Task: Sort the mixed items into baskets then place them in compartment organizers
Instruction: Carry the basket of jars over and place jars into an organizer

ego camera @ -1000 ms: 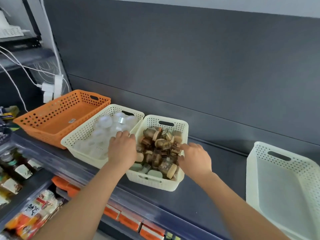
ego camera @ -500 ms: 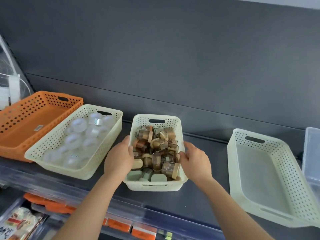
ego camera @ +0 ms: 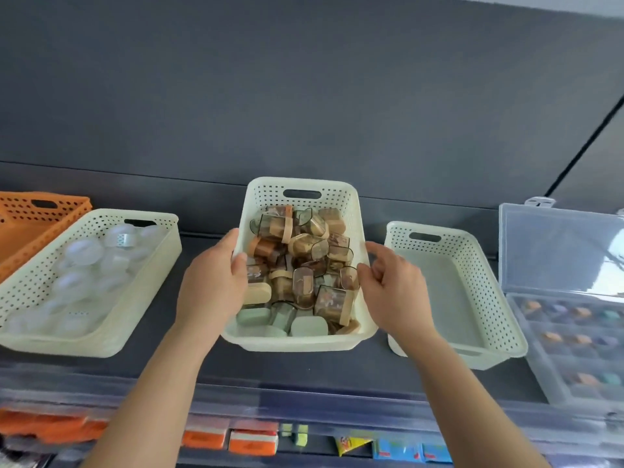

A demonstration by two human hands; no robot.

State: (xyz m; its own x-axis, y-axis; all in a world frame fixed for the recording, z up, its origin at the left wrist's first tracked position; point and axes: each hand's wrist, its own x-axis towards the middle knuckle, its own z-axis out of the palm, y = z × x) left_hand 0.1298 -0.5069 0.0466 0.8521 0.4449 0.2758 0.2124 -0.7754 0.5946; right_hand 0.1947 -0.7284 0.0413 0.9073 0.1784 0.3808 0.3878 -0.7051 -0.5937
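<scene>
Cream basket [ego camera: 300,342], hands [ego camera: 211,288] [ego camera: 393,292] gripping sides, labels blurred

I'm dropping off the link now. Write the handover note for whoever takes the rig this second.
Left hand grips the left rim of the middle basket, thumb hooked inside. Right hand is at its right rim; grip unclear.
Middle basket holds brown and green cases. Left of it: basket of clear round tubs, then orange basket. Right: cream basket, then open organizer, some compartments filled.
Done: sorting looks mostly finished.
Left: load cases into organizer compartments.
</scene>
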